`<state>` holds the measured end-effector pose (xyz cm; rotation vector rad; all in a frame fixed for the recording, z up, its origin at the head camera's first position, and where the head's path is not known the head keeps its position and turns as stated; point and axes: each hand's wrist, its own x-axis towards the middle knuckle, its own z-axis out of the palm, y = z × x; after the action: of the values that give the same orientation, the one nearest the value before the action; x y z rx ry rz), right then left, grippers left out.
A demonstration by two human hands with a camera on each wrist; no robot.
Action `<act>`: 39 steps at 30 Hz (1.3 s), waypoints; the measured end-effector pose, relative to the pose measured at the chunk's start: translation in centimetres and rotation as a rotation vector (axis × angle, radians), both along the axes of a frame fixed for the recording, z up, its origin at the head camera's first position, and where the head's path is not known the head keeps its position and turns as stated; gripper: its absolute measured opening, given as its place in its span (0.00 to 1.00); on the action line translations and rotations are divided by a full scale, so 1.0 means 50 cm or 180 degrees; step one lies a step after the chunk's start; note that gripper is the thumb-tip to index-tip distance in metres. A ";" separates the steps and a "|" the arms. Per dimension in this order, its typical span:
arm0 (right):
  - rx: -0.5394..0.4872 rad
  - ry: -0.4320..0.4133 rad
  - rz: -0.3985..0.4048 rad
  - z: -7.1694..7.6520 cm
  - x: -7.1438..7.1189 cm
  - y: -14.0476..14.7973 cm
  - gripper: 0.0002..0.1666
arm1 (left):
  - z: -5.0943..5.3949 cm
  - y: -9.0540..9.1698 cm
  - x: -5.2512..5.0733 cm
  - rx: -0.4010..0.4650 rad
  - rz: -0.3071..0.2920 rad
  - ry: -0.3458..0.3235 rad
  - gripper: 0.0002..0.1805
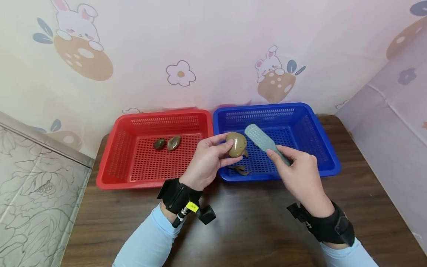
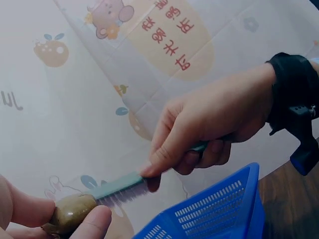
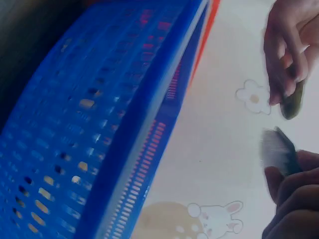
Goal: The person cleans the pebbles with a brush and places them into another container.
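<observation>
Shell [image 1: 238, 145], left hand [image 1: 210, 157] pinching it; I judge it hard, probably slippery, best held edgewise. Brush [image 1: 261, 138], right hand [image 1: 301, 171] curled round it.

Light blue sleeves [image 1: 146, 237] end near black wristbands [image 1: 176, 194], the left carrying a yellow label [image 1: 192, 206].

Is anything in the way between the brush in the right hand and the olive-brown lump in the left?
Nothing visible: only an open gap separates the brush in the right hand from the olive-brown lump in the left hand.
</observation>
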<state>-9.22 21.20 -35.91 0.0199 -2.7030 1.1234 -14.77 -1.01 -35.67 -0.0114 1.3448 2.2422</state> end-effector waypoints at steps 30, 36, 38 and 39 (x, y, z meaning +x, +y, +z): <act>0.0333 0.0207 -0.0179 0.018 -0.001 -0.022 0.27 | 0.007 0.007 0.010 -0.0573 0.0025 0.0568 0.28; -0.0191 0.0247 0.0077 0.017 0.004 -0.025 0.20 | 0.007 0.007 0.007 -0.0405 -0.0022 0.0544 0.28; -0.0230 0.0180 0.0160 0.016 0.001 -0.026 0.20 | 0.007 0.007 0.005 -0.0308 -0.0040 0.0479 0.28; -0.0179 0.0158 0.0144 0.016 -0.001 -0.025 0.21 | 0.007 0.007 0.003 -0.0257 -0.0041 0.0446 0.27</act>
<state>-9.28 19.93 -35.13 0.0993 -2.6387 1.1952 -14.64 -0.65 -35.32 0.1276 1.5038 2.2114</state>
